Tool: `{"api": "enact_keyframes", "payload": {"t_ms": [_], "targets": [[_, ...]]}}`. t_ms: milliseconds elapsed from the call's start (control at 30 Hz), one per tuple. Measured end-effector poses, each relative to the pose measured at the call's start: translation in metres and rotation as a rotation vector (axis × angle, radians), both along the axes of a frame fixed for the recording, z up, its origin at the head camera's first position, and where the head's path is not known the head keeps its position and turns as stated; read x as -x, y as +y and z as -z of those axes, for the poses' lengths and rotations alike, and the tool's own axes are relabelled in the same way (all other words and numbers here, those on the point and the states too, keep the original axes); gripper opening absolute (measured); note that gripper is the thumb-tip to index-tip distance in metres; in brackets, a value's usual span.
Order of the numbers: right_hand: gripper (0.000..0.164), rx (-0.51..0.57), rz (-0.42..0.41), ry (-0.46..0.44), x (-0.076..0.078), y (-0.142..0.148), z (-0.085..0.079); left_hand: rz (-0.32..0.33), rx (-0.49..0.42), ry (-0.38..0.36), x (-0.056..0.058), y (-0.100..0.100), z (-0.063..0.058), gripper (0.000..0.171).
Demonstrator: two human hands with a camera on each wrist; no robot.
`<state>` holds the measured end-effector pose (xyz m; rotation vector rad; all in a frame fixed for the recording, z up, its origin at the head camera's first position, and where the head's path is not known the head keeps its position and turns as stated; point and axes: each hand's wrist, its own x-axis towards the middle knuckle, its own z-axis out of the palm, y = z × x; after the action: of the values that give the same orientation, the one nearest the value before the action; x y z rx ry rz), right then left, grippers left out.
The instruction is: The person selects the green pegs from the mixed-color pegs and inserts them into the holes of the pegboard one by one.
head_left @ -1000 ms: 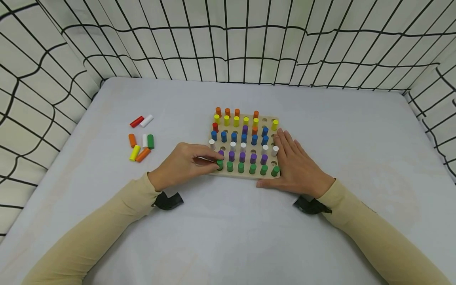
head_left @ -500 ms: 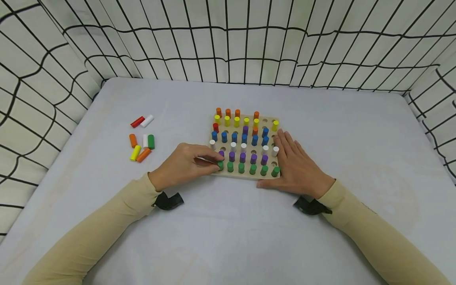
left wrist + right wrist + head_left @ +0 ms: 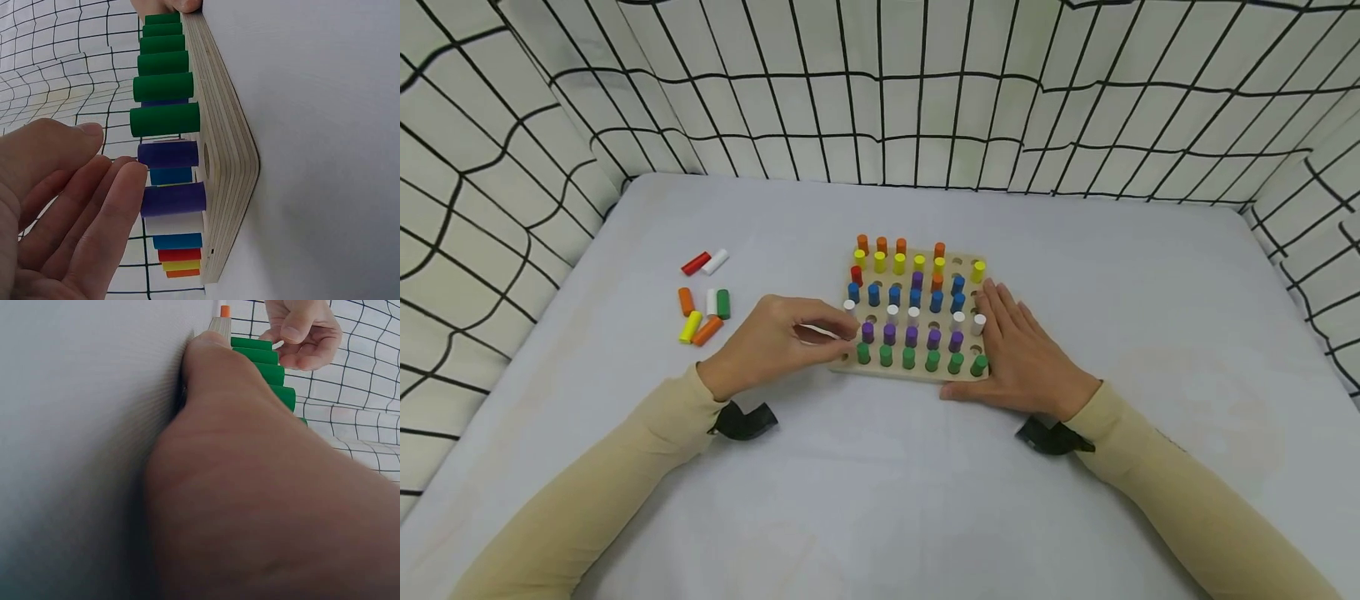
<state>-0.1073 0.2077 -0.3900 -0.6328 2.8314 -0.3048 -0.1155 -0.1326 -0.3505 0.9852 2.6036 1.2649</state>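
A pale wooden pegboard point(image 3: 880, 372) stands on the white table, filled with rows of coloured pegs. Green pegs point(image 3: 908, 358) line its front row, with purple pegs point(image 3: 912, 337) behind them. My left hand point(image 3: 767, 343) hovers at the board's front left corner, thumb and fingers parted and nothing between them. In the left wrist view its fingertips come near an upright green peg point(image 3: 165, 120) and overlap a purple peg point(image 3: 174, 200). My right hand point(image 3: 1033, 358) lies flat against the board's right side, fingers straight, thumb along the front edge.
Loose pegs lie left of the board: a red peg point(image 3: 696, 263), a white peg point(image 3: 715, 262), a yellow peg point(image 3: 690, 327), a green peg point(image 3: 723, 304) and several others. Black-lined netting point(image 3: 880, 108) rises around the table. Some board holes are bare.
My left hand has let go of the leftmost green peg in the front row and drawn slightly left. The right hand stays against the board. The head view has tilted a little.
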Motion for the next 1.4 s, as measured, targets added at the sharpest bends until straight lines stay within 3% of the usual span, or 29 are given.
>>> {"api": "enact_keyframes", "payload": {"t_ms": [233, 400, 833, 1067, 1400], "targets": [[0.139, -0.001, 0.006, -0.002, -0.001, 0.000, 0.001, -0.057, 0.023, 0.000, 0.000, -0.016, -0.008, 0.029], [0.139, 0.007, 0.007, 0.000, -0.001, -0.001, 0.001, -0.123, 0.055, 0.039, 0.001, -0.028, -0.015, 0.027], [0.139, 0.003, 0.010, -0.004, -0.001, -0.001, 0.000, -0.232, 0.023, 0.091, 0.003, -0.049, -0.024, 0.026], [0.138, -0.004, 0.002, 0.001, -0.002, -0.001, 0.001, -0.265, -0.026, 0.058, 0.007, -0.062, -0.024, 0.024], [0.139, -0.007, 0.006, -0.003, -0.002, -0.001, 0.002, -0.397, -0.006, -0.050, 0.020, -0.086, -0.019, 0.021]]}}
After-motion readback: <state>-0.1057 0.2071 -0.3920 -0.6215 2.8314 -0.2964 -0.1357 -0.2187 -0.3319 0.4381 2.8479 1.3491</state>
